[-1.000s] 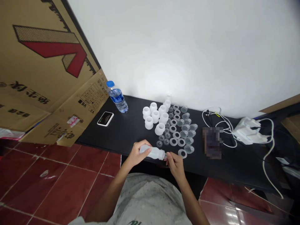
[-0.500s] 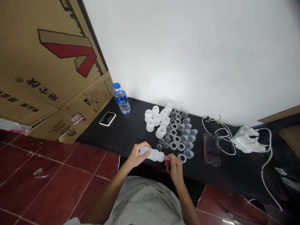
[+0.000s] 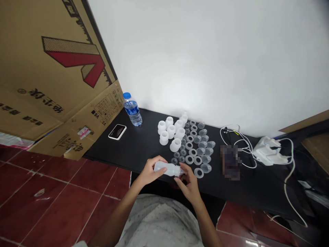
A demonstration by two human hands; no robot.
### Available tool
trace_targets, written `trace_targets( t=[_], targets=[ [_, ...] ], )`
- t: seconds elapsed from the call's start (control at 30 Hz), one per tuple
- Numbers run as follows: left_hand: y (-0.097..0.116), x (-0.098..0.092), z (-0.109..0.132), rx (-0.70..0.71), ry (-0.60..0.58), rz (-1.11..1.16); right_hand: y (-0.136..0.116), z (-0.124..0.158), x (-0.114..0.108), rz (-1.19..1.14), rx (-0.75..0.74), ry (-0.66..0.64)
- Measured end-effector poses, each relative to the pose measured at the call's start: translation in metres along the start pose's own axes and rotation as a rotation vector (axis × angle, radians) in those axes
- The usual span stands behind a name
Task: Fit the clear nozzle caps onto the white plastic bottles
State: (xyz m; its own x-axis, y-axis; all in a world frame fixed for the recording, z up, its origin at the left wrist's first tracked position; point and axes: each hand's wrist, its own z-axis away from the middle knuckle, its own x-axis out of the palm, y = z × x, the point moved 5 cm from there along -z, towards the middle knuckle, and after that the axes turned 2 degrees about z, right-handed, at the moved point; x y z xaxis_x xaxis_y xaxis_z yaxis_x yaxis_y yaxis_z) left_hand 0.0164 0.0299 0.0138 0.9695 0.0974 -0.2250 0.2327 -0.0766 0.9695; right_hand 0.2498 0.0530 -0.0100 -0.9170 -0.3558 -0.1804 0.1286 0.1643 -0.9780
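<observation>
Black tabletop (image 3: 138, 151); red tiles (image 3: 59, 202); plastic bottle (image 3: 168, 169)

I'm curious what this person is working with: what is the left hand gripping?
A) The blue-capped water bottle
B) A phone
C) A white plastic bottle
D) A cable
C: the left hand wraps around the white plastic bottle, its neck toward the right hand.

Your right hand (image 3: 188, 183) hides the end of the bottle (image 3: 168, 168); pixelation blurs the object (image 3: 230, 162) on the counter (image 3: 138, 147), and the cardboard sheet (image 3: 64, 79) runs past the top edge.
</observation>
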Motion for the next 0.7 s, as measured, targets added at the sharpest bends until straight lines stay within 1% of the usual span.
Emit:
trace_targets(
  t=[0.13,0.23,0.3,0.37,0.43,0.5,0.57,0.6,0.7],
  targets=[
    [0.002,0.005,0.001,0.001,-0.067,-0.022,0.005,-0.001,0.0,-0.001,0.087,-0.065],
    [0.001,0.007,0.005,0.041,-0.065,-0.049,0.006,-0.002,0.001,-0.044,0.123,-0.1],
    [0.002,0.007,0.009,0.063,-0.059,-0.064,0.003,-0.003,0.001,-0.071,0.107,-0.1],
    [0.007,0.007,0.013,0.084,-0.071,-0.089,-0.001,-0.004,-0.001,-0.085,0.051,-0.074],
    [0.016,0.008,0.017,0.095,-0.121,-0.134,-0.005,-0.005,-0.003,-0.088,-0.022,-0.065],
    [0.026,0.01,0.021,0.077,-0.204,-0.184,-0.006,-0.006,-0.003,-0.108,-0.051,-0.09],
    [0.033,0.014,0.026,0.05,-0.268,-0.224,-0.004,-0.007,-0.004,-0.171,-0.029,-0.112],
    [0.035,0.015,0.028,0.046,-0.281,-0.245,-0.002,-0.007,-0.005,-0.212,-0.009,-0.116],
    [0.034,0.019,0.032,0.104,-0.24,-0.322,0.0,-0.008,-0.007,-0.276,0.03,-0.11]
  ],
)
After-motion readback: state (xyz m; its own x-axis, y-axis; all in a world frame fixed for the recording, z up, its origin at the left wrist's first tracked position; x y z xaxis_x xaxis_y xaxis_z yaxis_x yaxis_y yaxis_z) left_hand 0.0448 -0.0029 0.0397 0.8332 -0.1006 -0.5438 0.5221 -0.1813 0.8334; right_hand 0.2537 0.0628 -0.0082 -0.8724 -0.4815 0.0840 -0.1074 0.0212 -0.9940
